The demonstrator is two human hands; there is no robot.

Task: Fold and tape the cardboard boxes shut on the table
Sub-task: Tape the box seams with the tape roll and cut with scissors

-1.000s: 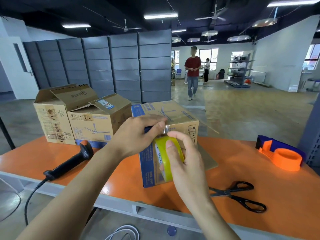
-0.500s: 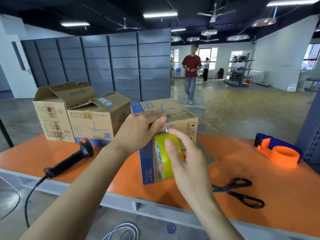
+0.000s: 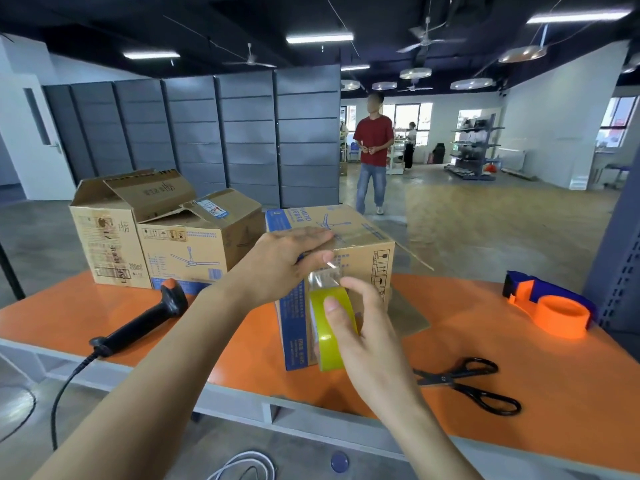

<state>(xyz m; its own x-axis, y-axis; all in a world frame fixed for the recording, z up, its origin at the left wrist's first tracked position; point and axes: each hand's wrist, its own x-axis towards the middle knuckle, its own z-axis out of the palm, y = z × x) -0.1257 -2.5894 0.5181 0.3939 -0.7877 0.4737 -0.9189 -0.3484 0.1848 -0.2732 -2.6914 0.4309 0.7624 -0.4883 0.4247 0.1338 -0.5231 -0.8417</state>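
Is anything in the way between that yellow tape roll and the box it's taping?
Nothing visible. The right hand holds the tape roll in front of the box, with a clear strip running up to the box's top edge, where the left hand presses it down. The scissors lie off to the side.

Light's even and fairly bright. Sources: fluorescent strips [image 3: 319,38] on a black ceiling, plus daylight through the far windows [image 3: 412,116], blown out white. Orange desk [image 3: 571,393] well lit; only a thin soft shadow under the scissors [image 3: 450,380]. Glossy highlight on the tape roll [image 3: 325,348]. Left hand [image 3: 277,261] fingers slightly smeared. Heavy wide-angle bend at the edges: partition panels [image 3: 194,133] and side walls bow. Far room soft.
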